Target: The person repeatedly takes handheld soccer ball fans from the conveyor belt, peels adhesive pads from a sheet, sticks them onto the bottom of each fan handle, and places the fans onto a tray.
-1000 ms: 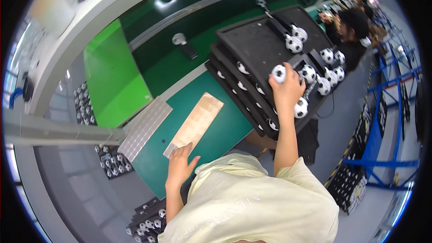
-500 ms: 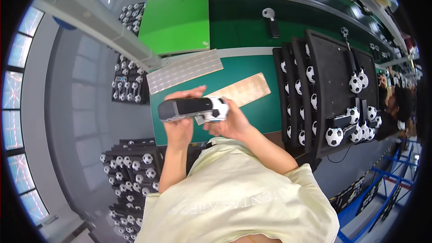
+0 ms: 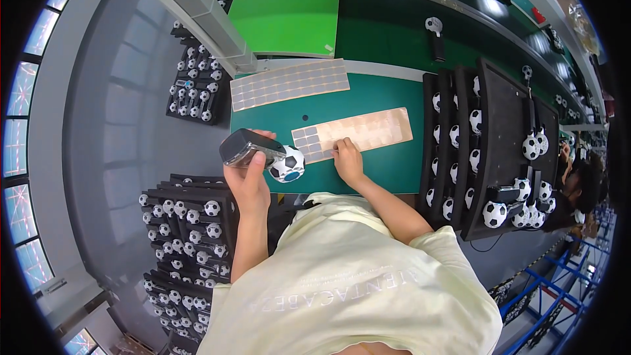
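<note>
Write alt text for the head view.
The left hand holds a dark device with a football-patterned ball over a green table, while the right hand touches a sticker sheet.

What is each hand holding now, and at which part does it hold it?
The left hand holds a dark block with a football-patterned ball at its end, gripped around the block. The right hand grips nothing; its fingertips rest on the sticker sheet.

We stand at a factory assembly line: a green workbench (image 3: 388, 164), black trays (image 3: 499, 125) of small football-shaped gadgets, more trays stacked on the floor (image 3: 190, 223), a co-worker (image 3: 582, 187) further along.
</note>
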The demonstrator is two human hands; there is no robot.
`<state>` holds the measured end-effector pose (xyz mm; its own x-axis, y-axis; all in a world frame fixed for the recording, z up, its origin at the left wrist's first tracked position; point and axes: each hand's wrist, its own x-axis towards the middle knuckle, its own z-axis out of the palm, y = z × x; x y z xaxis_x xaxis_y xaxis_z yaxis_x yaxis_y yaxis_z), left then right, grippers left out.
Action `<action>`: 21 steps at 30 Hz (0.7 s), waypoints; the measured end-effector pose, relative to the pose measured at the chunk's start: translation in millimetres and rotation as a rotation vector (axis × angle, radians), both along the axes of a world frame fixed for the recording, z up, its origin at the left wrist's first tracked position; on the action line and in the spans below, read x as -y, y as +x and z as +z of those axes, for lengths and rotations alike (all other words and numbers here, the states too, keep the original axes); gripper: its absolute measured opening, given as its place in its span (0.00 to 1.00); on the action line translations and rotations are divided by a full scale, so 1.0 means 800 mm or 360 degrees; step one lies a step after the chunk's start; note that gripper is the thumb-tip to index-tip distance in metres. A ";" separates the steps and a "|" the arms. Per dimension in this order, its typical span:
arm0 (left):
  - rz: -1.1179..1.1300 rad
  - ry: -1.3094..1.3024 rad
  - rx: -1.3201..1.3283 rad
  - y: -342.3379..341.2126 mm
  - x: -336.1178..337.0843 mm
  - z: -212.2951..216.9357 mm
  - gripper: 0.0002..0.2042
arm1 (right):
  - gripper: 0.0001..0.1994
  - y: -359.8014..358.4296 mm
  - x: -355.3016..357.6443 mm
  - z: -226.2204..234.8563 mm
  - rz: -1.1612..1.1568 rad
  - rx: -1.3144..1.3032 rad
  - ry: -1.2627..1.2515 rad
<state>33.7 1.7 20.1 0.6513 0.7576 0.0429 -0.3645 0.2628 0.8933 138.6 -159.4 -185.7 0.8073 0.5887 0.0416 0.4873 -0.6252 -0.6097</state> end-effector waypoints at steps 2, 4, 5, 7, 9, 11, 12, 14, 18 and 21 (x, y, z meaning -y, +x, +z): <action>-0.0005 0.0056 -0.0006 0.003 0.002 0.002 0.20 | 0.07 -0.003 -0.003 0.001 -0.0070 -0.0038 -0.0008; -0.0013 0.0171 -0.0018 0.006 0.006 0.005 0.20 | 0.07 -0.004 -0.007 0.003 -0.0093 -0.0059 -0.0003; -0.0004 0.0178 -0.0019 0.008 0.008 0.008 0.20 | 0.08 -0.004 -0.008 0.003 -0.0094 -0.0105 -0.0068; -0.0074 0.0243 -0.0097 0.013 0.014 0.015 0.21 | 0.09 -0.001 -0.008 0.003 -0.0094 -0.0196 -0.0197; -0.0103 0.0284 -0.0137 0.017 0.018 0.020 0.21 | 0.08 0.001 -0.007 0.001 -0.0089 -0.0202 -0.0208; -0.0155 0.0558 -0.0139 0.021 0.019 0.023 0.22 | 0.08 0.002 -0.008 -0.001 -0.0096 -0.0210 -0.0248; -0.0181 0.0694 -0.0140 0.022 0.020 0.025 0.23 | 0.08 0.001 -0.009 -0.003 -0.0088 -0.0209 -0.0241; -0.0203 0.0729 -0.0150 0.024 0.023 0.032 0.23 | 0.06 -0.002 -0.009 0.001 -0.0197 -0.0202 -0.0127; -0.0272 0.0796 -0.0158 0.027 0.028 0.044 0.22 | 0.06 0.001 -0.013 0.001 -0.0222 -0.0270 -0.0153; -0.0312 0.0812 -0.0134 0.030 0.031 0.050 0.23 | 0.07 0.010 -0.009 -0.007 -0.0170 -0.0372 -0.0204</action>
